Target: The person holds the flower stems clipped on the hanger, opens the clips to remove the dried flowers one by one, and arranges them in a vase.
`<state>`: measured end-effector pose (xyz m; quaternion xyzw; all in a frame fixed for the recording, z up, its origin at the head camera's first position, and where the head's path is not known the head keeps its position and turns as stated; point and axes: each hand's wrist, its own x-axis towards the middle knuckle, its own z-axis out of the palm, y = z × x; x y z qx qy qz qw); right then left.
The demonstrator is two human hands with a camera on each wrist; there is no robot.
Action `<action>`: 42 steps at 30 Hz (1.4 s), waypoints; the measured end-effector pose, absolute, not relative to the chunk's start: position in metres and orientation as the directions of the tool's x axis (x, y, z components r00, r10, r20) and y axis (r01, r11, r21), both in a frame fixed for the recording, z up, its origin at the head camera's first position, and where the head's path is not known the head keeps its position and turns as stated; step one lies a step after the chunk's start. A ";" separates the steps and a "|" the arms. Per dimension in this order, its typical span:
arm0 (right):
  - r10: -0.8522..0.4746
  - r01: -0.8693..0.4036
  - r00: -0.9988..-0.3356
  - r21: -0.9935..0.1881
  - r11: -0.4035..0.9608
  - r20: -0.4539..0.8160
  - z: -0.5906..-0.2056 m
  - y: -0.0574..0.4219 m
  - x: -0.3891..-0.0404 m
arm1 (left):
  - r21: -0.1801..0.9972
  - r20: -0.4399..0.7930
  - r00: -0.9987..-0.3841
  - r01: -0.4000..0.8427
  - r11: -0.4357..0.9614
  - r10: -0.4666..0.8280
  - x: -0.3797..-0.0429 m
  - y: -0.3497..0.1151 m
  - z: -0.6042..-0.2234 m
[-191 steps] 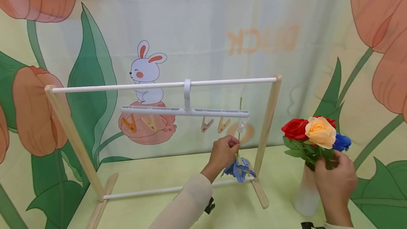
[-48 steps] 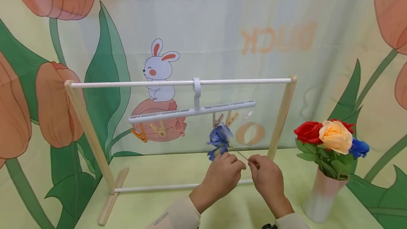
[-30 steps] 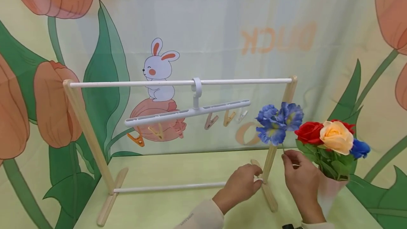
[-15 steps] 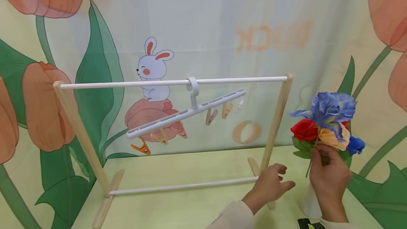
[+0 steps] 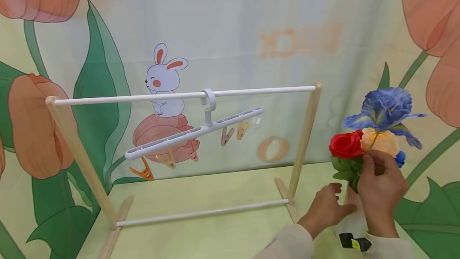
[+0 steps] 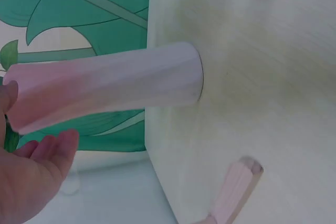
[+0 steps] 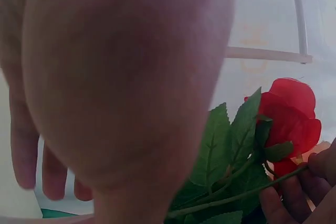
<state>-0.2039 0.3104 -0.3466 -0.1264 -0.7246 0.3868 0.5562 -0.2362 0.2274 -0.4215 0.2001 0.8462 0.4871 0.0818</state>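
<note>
Thumb and fingers of my right hand [image 5: 382, 191] pinch the thin stem of a blue artificial iris [image 5: 386, 109], bloom upward, above the bouquet. My left hand [image 5: 325, 209] is spread at the left side of the pink-and-white vase [image 5: 353, 223]. In the left wrist view, its thumb overlaps the rim of the vase [image 6: 115, 85]; I cannot tell whether it touches. The vase holds a red rose [image 5: 345, 145], a peach rose [image 5: 391, 141] and a partly covered blue flower. In the right wrist view, blurred skin close to the lens covers much of the picture, beside a red rose [image 7: 291, 119].
A wooden rack [image 5: 305, 139] with white bars stands left of the vase. From its top bar hangs a grey hanger [image 5: 194, 133], turned at a slant, carrying several coloured clips such as an orange one [image 5: 143, 171]. A printed curtain [image 5: 230, 31] closes the back.
The blue iris, earlier upside down under the hanger's end clip, has come off and been turned upright. My right hand carried it over the vase; my left let go and moved right. The hanger swung.
</note>
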 end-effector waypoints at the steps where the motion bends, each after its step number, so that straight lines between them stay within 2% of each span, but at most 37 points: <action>1: 0.611 -0.249 -0.350 -0.699 0.670 0.710 -0.347 0.310 -0.205 | 0.868 0.042 -0.909 0.239 0.435 0.415 -0.236 0.230 -0.422; 6: 0.605 -0.189 -0.352 -0.687 0.701 0.714 -0.354 0.313 -0.205 | 0.917 0.055 -0.917 0.203 0.344 0.396 -0.235 0.240 -0.429; 10: 0.613 -0.097 -0.400 -0.697 0.711 0.681 -0.362 0.317 -0.203 | 0.927 0.137 -0.924 0.247 0.283 0.358 -0.233 0.245 -0.434; 17: 0.578 -0.027 -0.458 -0.660 0.751 0.675 -0.376 0.323 -0.202 | 0.885 0.217 -0.907 0.339 0.320 0.361 -0.232 0.248 -0.434; 24: 0.553 0.084 -0.615 -0.651 0.755 0.562 -0.382 0.326 -0.201 | 0.838 0.280 -0.889 0.410 0.359 0.362 -0.232 0.244 -0.432; 32: 0.447 -0.007 -0.611 -0.569 0.822 0.653 -0.386 0.327 -0.204 | 0.847 0.282 -0.897 0.399 0.350 0.340 -0.238 0.240 -0.432; 38: 0.438 0.077 -0.711 -0.558 0.826 0.551 -0.388 0.333 -0.201 | 0.826 0.286 -0.890 0.417 0.379 0.356 -0.235 0.242 -0.431; 42: 0.406 0.036 -0.690 -0.532 0.846 0.600 -0.381 0.333 -0.198 | 0.828 0.284 -0.887 0.418 0.374 0.363 -0.234 0.244 -0.430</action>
